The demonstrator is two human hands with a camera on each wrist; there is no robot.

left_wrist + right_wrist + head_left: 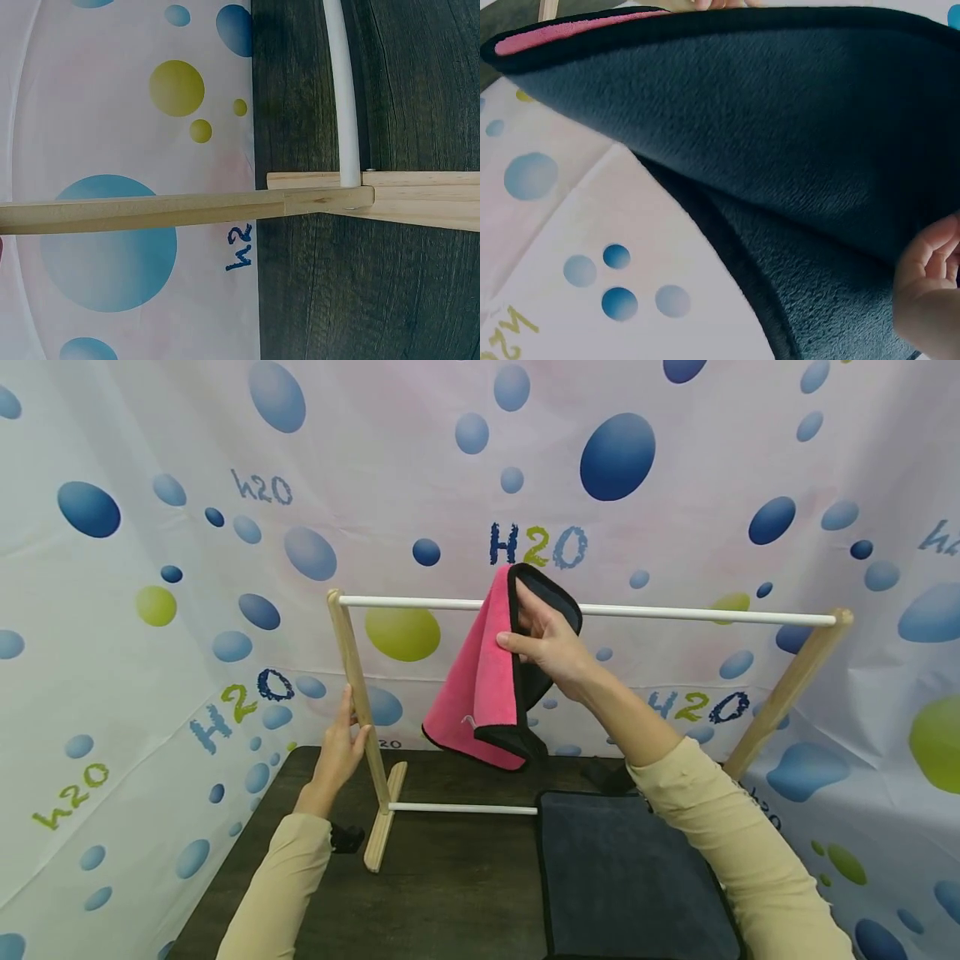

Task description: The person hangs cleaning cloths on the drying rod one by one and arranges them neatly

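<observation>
My right hand [551,643] pinches a pink cloth [480,677] with black edging and a dark grey reverse side, thumb on the pink face. The cloth hangs folded in front of the white top bar [675,613] of a wooden rack, its lower corners dangling above the table. In the right wrist view the dark reverse side [765,127] fills much of the picture, with the curled fingers at the right edge. My left hand [339,752] holds the left wooden post [352,652] below its top, thumb across the front. The left wrist view shows that post without the hand.
A dark grey cloth [630,877] with black edging lies flat on the dark wooden table [420,902], at the right. A lower white bar [465,809] joins the rack's wooden foot [385,818]. The right post [787,693] leans outward. A dotted curtain [420,460] hangs behind.
</observation>
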